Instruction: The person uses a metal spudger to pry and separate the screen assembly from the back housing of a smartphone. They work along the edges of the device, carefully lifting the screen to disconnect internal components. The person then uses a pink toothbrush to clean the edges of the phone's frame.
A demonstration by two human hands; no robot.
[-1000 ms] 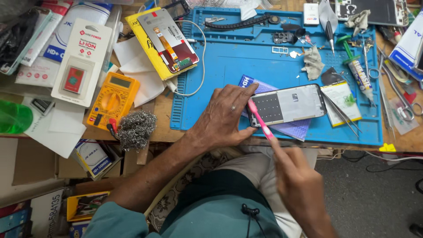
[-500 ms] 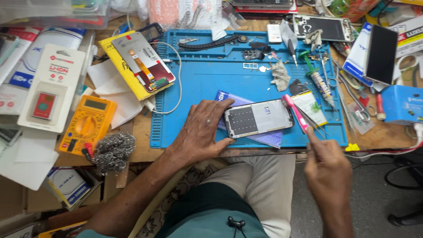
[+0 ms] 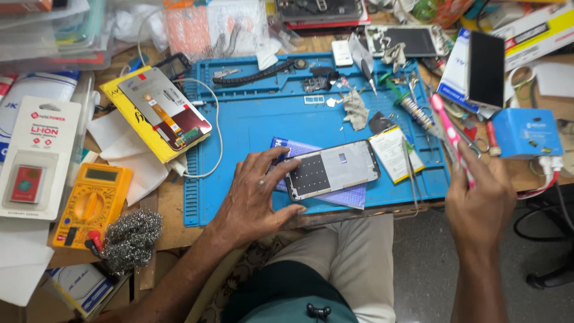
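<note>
Blue mat (image 3: 251, 128): left hand (image 3: 257, 194) spread, pinning the opened phone (image 3: 332, 170); right hand (image 3: 478, 200) pinching pink tool (image 3: 449, 134), reassembly undone.

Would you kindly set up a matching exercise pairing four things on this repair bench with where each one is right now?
Things:
1. opened phone
2. pink tool
3. yellow multimeter
4. steel wool

Places:
A. in the right hand, lifted off the mat
B. on the bench's left side, beside a white battery pack
C. on the blue mat, steadied by the left hand
D. at the near bench edge, just right of the multimeter's probes

Pairs: 1-C, 2-A, 3-B, 4-D
</note>
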